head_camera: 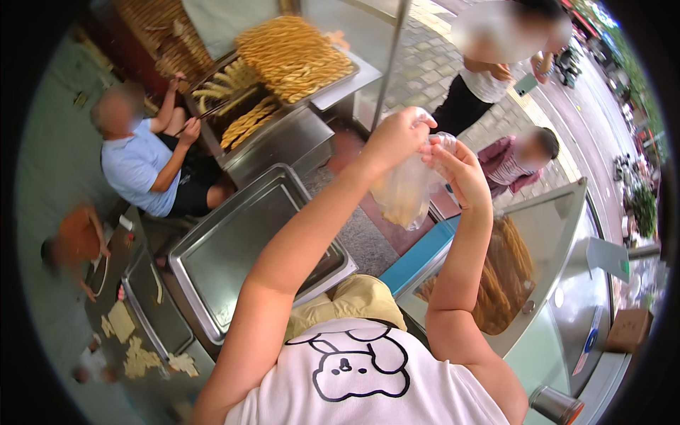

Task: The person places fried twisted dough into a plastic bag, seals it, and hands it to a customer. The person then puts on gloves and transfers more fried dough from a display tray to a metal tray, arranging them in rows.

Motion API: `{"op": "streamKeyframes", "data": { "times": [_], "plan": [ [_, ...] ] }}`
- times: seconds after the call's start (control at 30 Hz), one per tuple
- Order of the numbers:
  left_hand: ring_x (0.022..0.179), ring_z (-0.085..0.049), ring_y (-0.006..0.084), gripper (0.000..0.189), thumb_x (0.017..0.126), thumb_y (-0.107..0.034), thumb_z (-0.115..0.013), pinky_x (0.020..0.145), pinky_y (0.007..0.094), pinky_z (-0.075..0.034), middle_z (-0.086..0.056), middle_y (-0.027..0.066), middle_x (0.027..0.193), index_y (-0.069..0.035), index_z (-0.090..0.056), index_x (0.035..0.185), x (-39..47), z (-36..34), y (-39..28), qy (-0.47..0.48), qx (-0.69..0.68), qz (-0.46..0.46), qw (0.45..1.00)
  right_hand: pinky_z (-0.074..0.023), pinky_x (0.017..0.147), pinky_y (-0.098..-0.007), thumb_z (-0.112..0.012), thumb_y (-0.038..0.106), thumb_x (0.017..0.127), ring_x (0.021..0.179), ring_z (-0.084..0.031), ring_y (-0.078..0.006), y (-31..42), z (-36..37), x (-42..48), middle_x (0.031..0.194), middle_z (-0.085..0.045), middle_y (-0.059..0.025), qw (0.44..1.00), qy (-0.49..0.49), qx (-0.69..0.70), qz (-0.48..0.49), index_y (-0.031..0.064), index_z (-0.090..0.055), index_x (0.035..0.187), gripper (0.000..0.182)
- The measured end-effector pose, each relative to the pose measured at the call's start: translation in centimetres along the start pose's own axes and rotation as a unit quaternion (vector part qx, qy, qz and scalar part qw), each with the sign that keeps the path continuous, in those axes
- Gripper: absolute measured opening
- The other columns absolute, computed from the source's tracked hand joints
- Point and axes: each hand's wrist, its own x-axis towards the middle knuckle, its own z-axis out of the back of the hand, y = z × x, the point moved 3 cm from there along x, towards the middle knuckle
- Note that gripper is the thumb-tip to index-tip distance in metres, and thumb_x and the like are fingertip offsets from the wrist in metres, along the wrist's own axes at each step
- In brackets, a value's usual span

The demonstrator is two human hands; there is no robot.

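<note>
Both my hands are raised in front of me at the neck of a clear plastic bag (405, 204). Something yellowish lies in the bottom of the bag, blurred by the film. My left hand (399, 135) pinches the gathered plastic near its top. Close beside it on the right, my right hand (458, 167) grips the bag's bunched upper part with thumb and fingers. The bag hangs below the hands, over the floor between a large metal tray (234, 260) and a glass display case (552, 255) of long fried dough twists (502, 276).
A seated person (141, 167) holds long chopsticks (212, 110) over a fryer (276, 135) with dough twists. Fried twists (292, 56) are piled on a tray beyond. Two people (475, 90) (507, 164) stand outside. Dough pieces (141, 358) lie at lower left.
</note>
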Motion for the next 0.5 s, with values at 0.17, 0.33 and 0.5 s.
{"op": "streamKeyframes", "data": {
  "times": [0.17, 0.33, 0.5],
  "plan": [
    [0.081, -0.065, 0.0137, 0.027, 0.098, -0.004, -0.051, 0.080, 0.0281, -0.055, -0.061, 0.0053, 0.085, 0.003, -0.055, 0.124, 3.0, -1.1, 1.2, 0.069, -0.258, 0.102, 0.958, -0.0494, 0.082, -0.0255, -0.079, 0.013, 0.089, 0.092, -0.064, -0.0103, -0.7, 3.1, 1.4, 0.103, -0.069, -0.0018, 0.995, -0.043, -0.077, 0.034, 0.0038, -0.065, 0.115, 0.031],
    [0.073, -0.060, 0.0129, 0.029, 0.099, -0.007, -0.050, 0.071, 0.0280, -0.051, -0.062, 0.0051, 0.085, 0.003, -0.052, 0.126, 3.9, -1.8, 4.5, 0.046, -0.314, 0.125, 0.940, -0.0492, 0.079, -0.0258, -0.078, 0.014, 0.088, 0.089, -0.063, -0.0092, -0.6, 4.3, 2.2, 0.100, -0.067, -0.0012, 0.991, -0.067, -0.107, 0.039, 0.0037, -0.065, 0.114, 0.030],
    [0.078, -0.058, 0.0116, 0.045, 0.093, -0.013, -0.062, 0.080, 0.0276, -0.048, -0.063, 0.0038, 0.088, 0.005, -0.052, 0.133, 4.9, -2.8, 4.7, 0.123, -0.256, 0.114, 0.952, -0.0437, 0.072, -0.0234, -0.071, 0.011, 0.094, 0.082, -0.059, -0.0070, -1.7, 5.9, 2.4, 0.097, -0.067, 0.0011, 0.992, -0.104, -0.062, 0.046, 0.0052, -0.064, 0.115, 0.023]
  ]
}}
